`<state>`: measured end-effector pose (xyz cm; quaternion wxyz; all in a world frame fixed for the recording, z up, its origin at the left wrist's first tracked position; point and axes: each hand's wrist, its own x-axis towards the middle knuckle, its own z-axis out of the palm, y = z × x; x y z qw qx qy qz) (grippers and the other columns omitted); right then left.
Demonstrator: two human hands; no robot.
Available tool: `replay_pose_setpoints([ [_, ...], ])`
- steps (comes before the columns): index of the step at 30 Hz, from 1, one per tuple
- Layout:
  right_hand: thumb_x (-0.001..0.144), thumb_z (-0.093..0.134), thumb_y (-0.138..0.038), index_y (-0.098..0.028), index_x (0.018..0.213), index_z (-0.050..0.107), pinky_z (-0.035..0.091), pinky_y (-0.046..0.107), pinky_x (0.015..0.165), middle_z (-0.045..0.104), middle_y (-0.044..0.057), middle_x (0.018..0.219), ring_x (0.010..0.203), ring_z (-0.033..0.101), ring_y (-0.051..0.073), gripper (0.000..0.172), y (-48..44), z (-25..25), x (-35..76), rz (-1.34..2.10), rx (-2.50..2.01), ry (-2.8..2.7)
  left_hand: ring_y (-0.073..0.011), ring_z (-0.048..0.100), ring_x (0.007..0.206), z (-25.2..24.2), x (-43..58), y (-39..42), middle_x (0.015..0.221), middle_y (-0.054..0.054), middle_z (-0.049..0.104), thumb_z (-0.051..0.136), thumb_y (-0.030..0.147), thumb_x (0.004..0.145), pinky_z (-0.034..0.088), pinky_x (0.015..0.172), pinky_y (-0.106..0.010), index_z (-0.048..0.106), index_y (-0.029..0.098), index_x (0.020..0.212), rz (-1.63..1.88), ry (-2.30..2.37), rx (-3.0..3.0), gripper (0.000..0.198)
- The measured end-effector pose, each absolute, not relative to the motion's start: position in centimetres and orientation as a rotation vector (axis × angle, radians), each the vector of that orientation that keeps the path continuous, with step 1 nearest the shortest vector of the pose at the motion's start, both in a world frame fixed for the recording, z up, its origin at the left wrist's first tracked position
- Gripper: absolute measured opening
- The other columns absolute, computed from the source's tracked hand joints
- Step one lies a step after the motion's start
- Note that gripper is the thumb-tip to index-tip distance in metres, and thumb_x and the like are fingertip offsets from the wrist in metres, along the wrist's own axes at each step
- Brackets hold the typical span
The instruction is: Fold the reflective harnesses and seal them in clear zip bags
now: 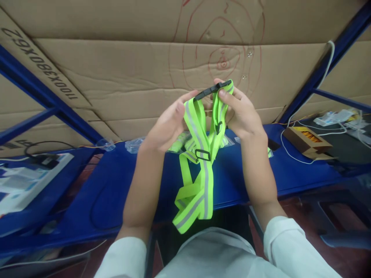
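A neon yellow-green strap harness [206,185] with grey reflective stripes hangs in front of me, its lower end folded and dangling over the table's front edge. Across its top runs a black buckle [213,90], which looks fastened. My left hand [171,123] holds the strap beside the buckle's left end, fingers partly behind it. My right hand [242,110] pinches the strap at the buckle's right end, thumb in front. Lower down, a black rectangular slider [203,155] sits on the strap, and a smaller black one [218,127] shows near my right hand.
Behind the harness, bagged green straps [177,143] lie on the blue table [116,181]. An open cardboard box [308,143] and a white cable are at the right. A white power strip or case [37,185] lies at the left. Cardboard sheets [130,69] stand behind.
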<state>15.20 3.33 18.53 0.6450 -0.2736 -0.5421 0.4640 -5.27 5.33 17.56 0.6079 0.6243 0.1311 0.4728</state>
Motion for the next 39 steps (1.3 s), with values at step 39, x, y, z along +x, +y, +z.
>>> replay_pose_setpoints([
  [39, 0.073, 0.089, -0.065, -0.021, 0.081, 0.077, 0.062, 0.031, 0.071, 0.076, 0.002, 0.079, 0.081, 0.075, 0.021, 0.047, 3.0, 17.7, 13.8, 1.030, -0.703, -1.337, -0.0185, 0.075, 0.098, 16.1, -2.8, 4.9, 0.113, -0.004, 0.078, 0.099, 0.037, 0.070, 0.061, 0.086, -0.027, 0.075, 0.022, 0.113, 1.259, 0.395, 1.480, 0.052],
])
